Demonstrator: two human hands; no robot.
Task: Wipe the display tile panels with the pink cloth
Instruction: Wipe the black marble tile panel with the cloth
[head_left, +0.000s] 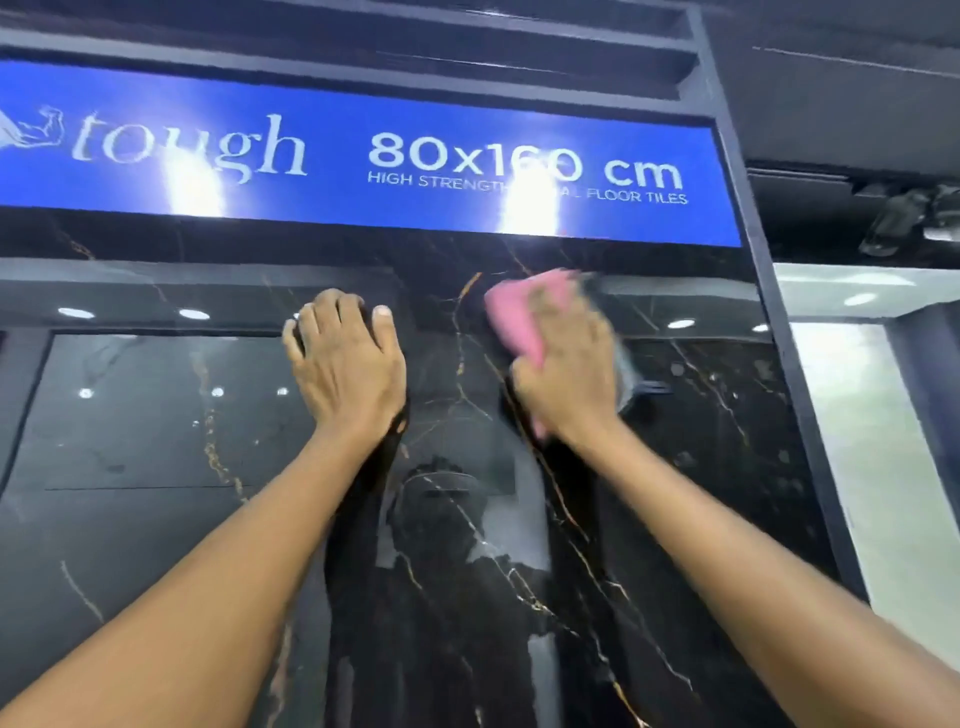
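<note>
- My right hand (566, 364) grips the pink cloth (519, 317) and presses it against the black tile panel (457, 519), high up near its top edge; the hand is blurred, so I cannot make out each finger.
- My left hand (345, 358) lies flat on the same panel just to the left, fingers straight and spread a little, holding nothing.
- The panel is glossy black with gold and white veins, and it mirrors ceiling lights and my arms.
- Right above its top edge runs a blue sign (363, 156) reading "tough 80x160 cm", with two bright glare patches on it.
- A dark frame post (779, 364) stands along the panel's right edge, close to the cloth.
- Past that post sits a pale panel (857, 415).
- At the upper right corner, dark track fittings (904, 218) hang from the ceiling.
</note>
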